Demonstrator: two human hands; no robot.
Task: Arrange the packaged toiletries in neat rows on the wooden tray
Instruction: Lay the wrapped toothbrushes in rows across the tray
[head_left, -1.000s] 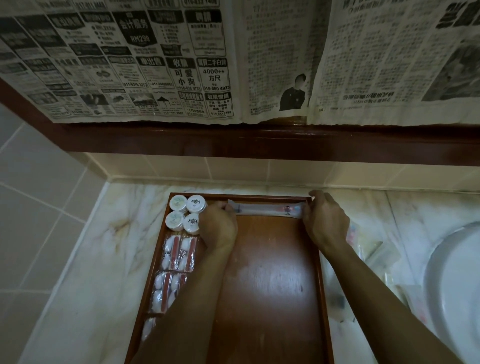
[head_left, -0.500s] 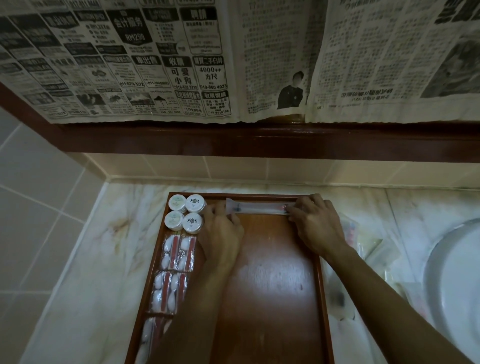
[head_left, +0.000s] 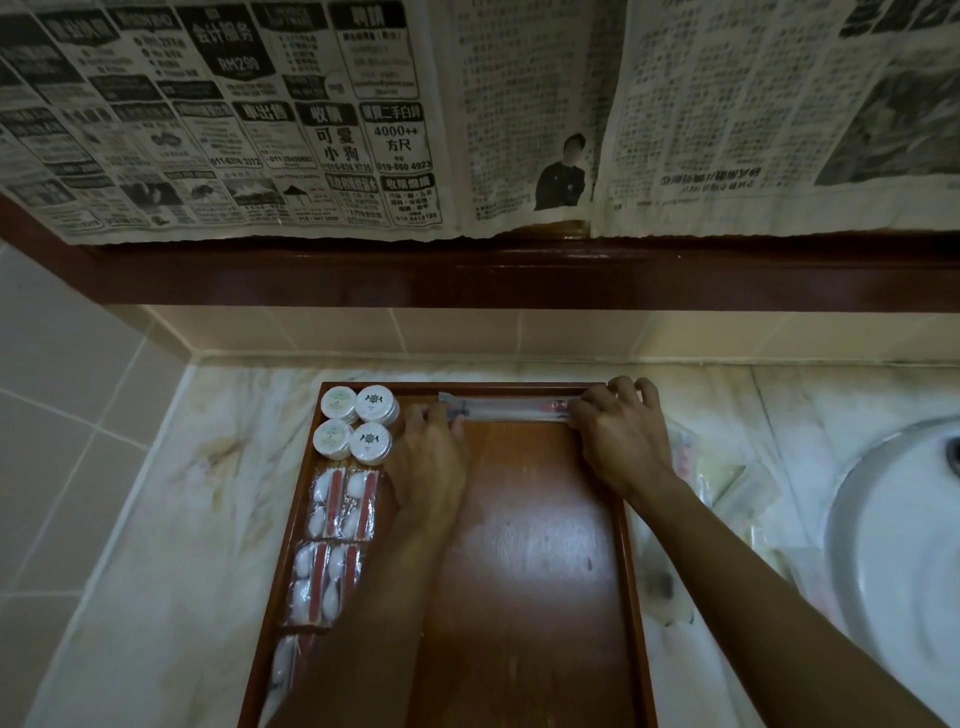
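Note:
A wooden tray (head_left: 530, 597) lies on the marble counter. Along its far edge lies a long clear toothbrush packet (head_left: 511, 407). My left hand (head_left: 434, 457) pinches the packet's left end and my right hand (head_left: 621, 441) holds its right end, fingers curled over the tray's far right corner. Several round white soap packs (head_left: 357, 423) sit in the tray's far left corner in two rows. Below them, clear packets with cotton pads and red strips (head_left: 340, 504) run down the left side; my left forearm hides part of the nearest ones.
More clear packets (head_left: 727, 488) lie loose on the counter to the right of the tray. A white sink basin (head_left: 893, 571) fills the right edge. Tiled wall, a dark wooden ledge (head_left: 519, 275) and hanging newspaper stand behind the tray.
Both hands have kept hold of the toothbrush packet at the tray's far edge; the right hand shifted slightly left then back toward the far right corner. The packet lies straighter along the rim.

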